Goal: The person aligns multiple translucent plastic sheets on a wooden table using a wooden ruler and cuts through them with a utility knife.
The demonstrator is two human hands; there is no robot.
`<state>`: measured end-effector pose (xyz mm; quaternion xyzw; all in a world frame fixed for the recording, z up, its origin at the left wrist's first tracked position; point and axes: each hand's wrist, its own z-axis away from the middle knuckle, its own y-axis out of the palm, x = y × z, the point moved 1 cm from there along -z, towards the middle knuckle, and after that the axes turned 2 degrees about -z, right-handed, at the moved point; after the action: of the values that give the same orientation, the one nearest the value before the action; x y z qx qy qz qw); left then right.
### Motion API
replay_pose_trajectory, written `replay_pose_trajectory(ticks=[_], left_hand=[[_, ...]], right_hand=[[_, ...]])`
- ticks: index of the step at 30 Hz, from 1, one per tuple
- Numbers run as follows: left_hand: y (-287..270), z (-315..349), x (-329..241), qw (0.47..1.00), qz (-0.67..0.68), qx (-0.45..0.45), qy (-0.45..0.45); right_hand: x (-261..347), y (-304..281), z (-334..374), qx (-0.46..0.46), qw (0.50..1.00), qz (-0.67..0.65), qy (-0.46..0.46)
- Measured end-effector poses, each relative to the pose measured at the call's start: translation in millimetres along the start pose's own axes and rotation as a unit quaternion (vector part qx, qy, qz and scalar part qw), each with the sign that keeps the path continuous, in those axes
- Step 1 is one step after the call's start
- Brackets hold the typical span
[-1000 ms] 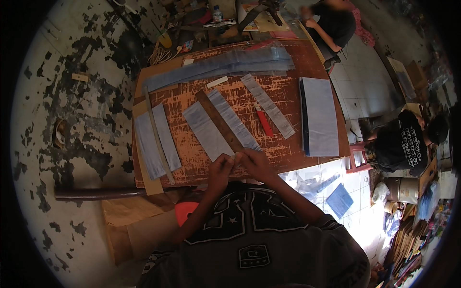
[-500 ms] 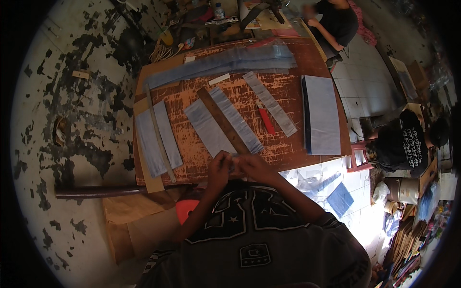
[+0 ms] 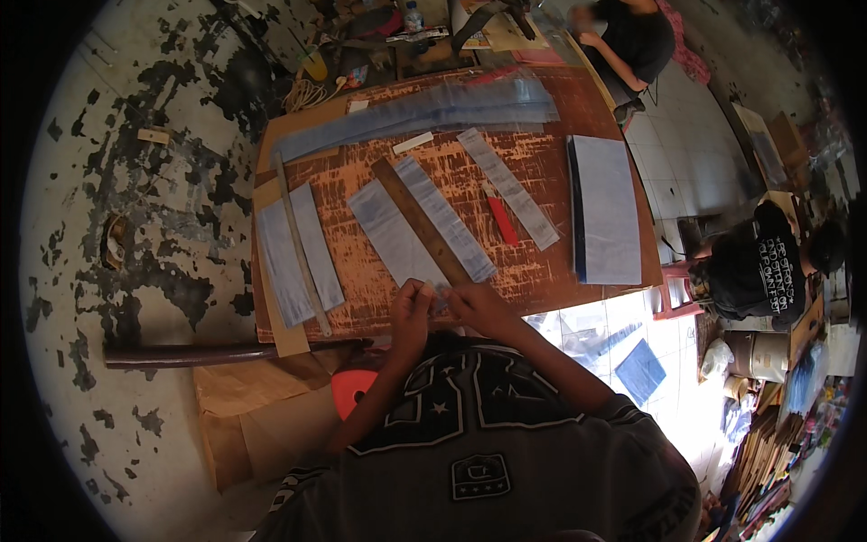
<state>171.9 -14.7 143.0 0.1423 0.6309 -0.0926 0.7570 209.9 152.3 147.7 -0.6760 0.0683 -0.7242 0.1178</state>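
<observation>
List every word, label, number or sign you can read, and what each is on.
White printed lettering, not transcribed: black fabric shirt at far right.
Pale-outlined characters, not transcribed: dark grey fabric shirt at lower centre.
Too small to read: any print on the clear plastic bottle.
Nothing readable: long, flat brown straightedge.

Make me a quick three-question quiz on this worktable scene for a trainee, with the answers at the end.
1. What colour is the small slim object lying between the brown ruler and the narrow pale strip? A) green B) red C) yellow
2. True or false: the pale-topped stack lies toward the right end of the table.
3. Where are the person's left hand and right hand, relative to each other and the table?

Key:
1. B
2. True
3. Close together, at the table's near edge
</observation>
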Motion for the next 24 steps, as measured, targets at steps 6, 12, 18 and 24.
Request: replay_pose_trajectory(ticks=[6, 12, 18, 24], left_hand=[[-2, 1, -1, 0.996, -0.082, -0.004, 0.04], [5, 5, -4, 0.996, -0.054, 0.063, -0.029], [5, 7, -2, 0.997, 0.005, 0.06, -0.057], [-1, -2, -5, 0.998, 0.031, -0.014, -0.046]], right_hand=[[31, -6, 6, 0.117, 0.989, -0.089, 0.021], [16, -9, 4, -0.025, 0.989, -0.138, -0.042], [6, -18, 5, -0.056, 0.998, -0.01, 0.041], [0, -9, 6, -0.006, 1.0, 0.011, -0.013]])
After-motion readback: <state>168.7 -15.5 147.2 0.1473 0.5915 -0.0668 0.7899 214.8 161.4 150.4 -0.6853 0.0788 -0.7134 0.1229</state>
